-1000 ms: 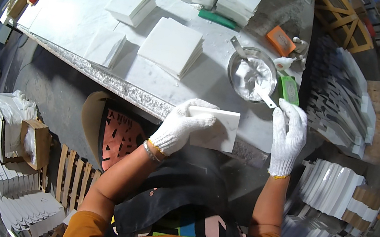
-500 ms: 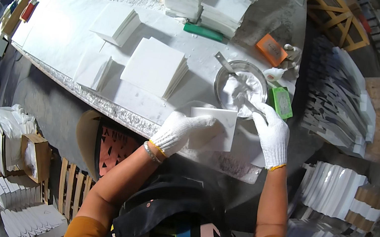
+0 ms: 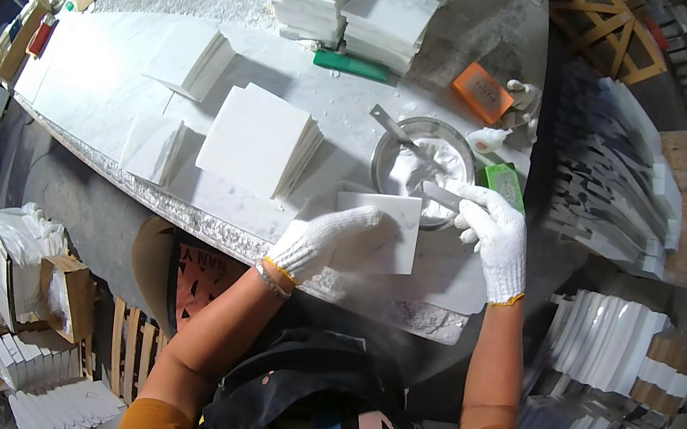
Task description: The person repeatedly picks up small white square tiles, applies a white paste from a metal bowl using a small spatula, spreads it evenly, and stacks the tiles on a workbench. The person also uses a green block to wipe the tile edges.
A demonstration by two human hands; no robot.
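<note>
Cluttered workshop all round, a cardboard carton at far left, then a pale, marble-like worktop, rough along its near edge. On it, white pieces in a near pile, a far pile and a broader pile.

Next, left hand, gloved, partly closed round the left part of a white square tile, thumb across the upper face, fingers hidden beneath. Held near the worktop's front edge, far right corner overlapping the bowl in view. Looks stiff, rather heavy for its size, smooth enough to slip and apt to chip at the corners — best taken with thumb on top and fingers spread well under.

Just past it, a metal bowl of white paste, probably soft and sticky, with a spare scraper across the rim. Beyond, an orange box.

Farther right, right hand, gloved, fingers closed in a pinch on a flat scraper, tip over the paste; touching or not, cannot tell. Likely light, thin and slightly springy — grip by the end away from the paste. Behind the knuckles, a green box; farthest right, a ridged white stack.
</note>
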